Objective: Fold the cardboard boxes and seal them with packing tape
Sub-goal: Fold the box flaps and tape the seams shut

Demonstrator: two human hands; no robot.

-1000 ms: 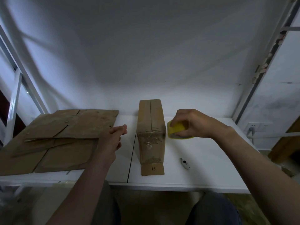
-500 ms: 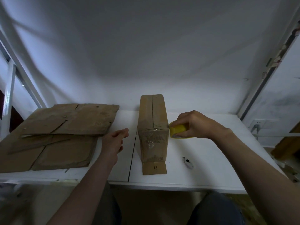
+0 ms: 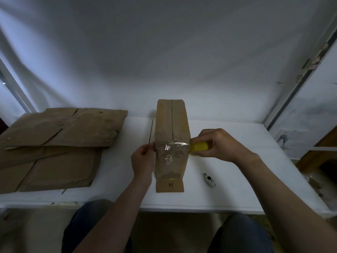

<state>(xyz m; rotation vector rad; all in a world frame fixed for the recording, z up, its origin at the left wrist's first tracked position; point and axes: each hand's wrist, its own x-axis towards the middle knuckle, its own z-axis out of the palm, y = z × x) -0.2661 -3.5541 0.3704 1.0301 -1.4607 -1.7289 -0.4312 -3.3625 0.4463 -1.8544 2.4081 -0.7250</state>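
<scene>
The flat cardboard stack (image 3: pixel 60 143) runs off the left edge of my view. My left grip (image 3: pixel 143 161) is curled at the box (image 3: pixel 171 123), thumb and fingertips pinching the end of the clear tape strip (image 3: pixel 172 145) at the box's left edge. The strip is hard to make out against the cardboard. The box stands upright mid-worktop (image 3: pixel 255 170). My right grip (image 3: pixel 220 145) wraps the yellow tape roll (image 3: pixel 199 147), hiding most of it, tight against the box's right edge. A small white cutter (image 3: pixel 210 180) lies near the front edge, with open worktop to its right.
</scene>
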